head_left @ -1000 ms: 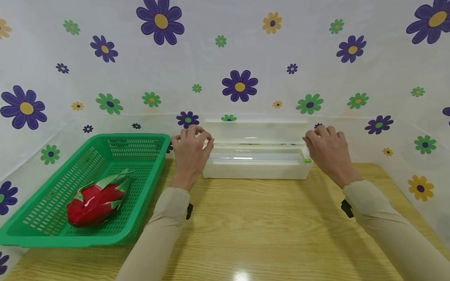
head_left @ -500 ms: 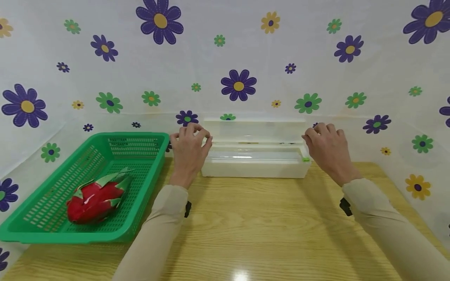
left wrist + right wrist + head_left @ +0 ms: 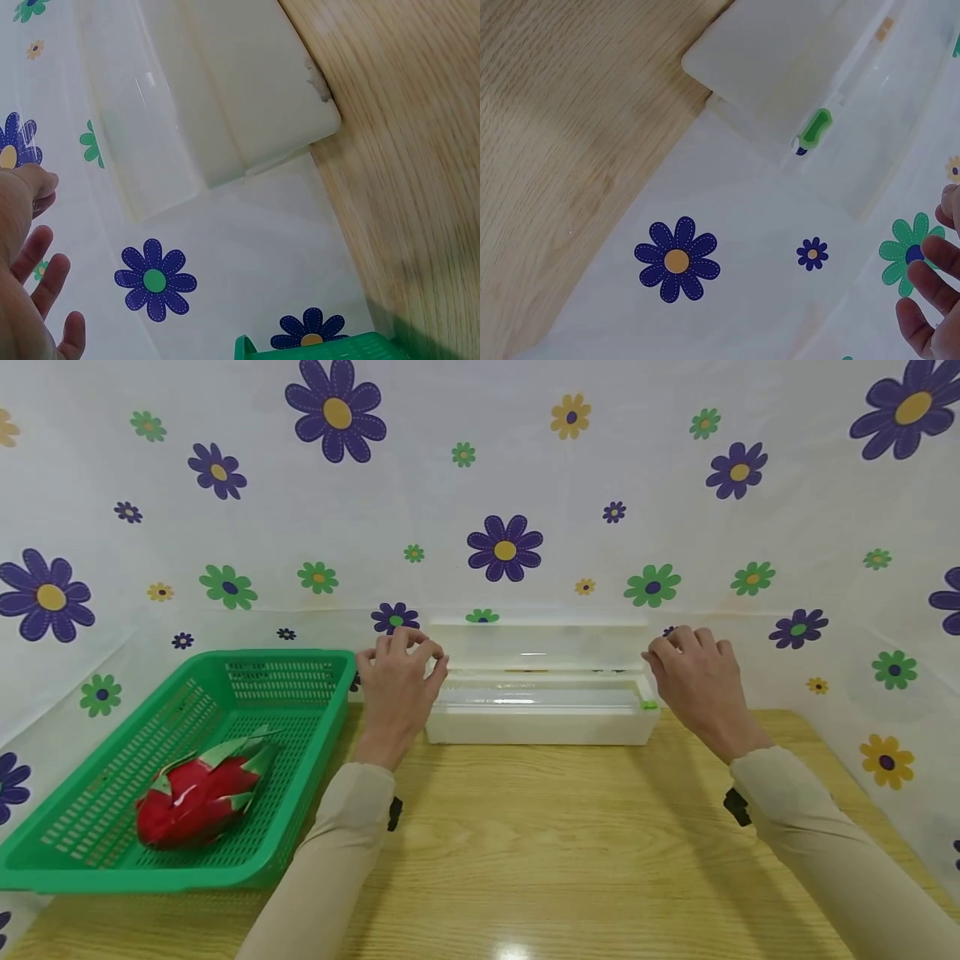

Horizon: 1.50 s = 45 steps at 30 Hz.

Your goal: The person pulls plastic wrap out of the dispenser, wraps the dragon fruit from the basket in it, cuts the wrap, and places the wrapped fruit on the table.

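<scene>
Hands (image 3: 401, 681) (image 3: 693, 681) unmoved at dispenser box (image 3: 540, 714) ends; camera view shifted slightly.

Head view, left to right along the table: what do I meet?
Green basket with the dragon fruit in it → left hand → white dispenser box with its lid up → right hand.
</scene>
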{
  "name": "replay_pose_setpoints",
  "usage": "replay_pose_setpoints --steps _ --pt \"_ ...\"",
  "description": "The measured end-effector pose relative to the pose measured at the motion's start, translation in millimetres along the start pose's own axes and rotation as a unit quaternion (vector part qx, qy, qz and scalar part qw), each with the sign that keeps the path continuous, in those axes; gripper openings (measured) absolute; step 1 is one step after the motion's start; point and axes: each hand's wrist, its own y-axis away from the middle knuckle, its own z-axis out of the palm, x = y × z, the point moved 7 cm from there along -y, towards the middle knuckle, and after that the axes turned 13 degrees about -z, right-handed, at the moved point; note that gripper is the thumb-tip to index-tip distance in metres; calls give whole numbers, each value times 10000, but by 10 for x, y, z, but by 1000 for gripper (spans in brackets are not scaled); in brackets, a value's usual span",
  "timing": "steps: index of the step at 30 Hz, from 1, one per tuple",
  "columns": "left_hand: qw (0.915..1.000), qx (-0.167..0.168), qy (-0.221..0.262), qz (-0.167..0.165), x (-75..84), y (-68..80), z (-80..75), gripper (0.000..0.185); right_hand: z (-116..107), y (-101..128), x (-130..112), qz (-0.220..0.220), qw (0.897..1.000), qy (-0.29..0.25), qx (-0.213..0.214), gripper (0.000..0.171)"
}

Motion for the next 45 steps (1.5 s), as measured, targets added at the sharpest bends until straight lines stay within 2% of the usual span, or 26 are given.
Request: replay_pose_setpoints --steps 10,24,31,45 --pt "9999 5 169 2 -34 2 -48 15 -25 -48 -14 35 9999 -33 -99 14" --pt "9997 59 214 134 -7 1 -122 15 -106 -35 -19 164 9997 -153 51 13" --pt "9993 96 352 113 5 -16 -171 14 -151 -58 -6 88 9993 -203 301 12" --pt "9994 217 212 138 -1 -16 -205 17 -200 -79 4 151 9987 -233 431 10"
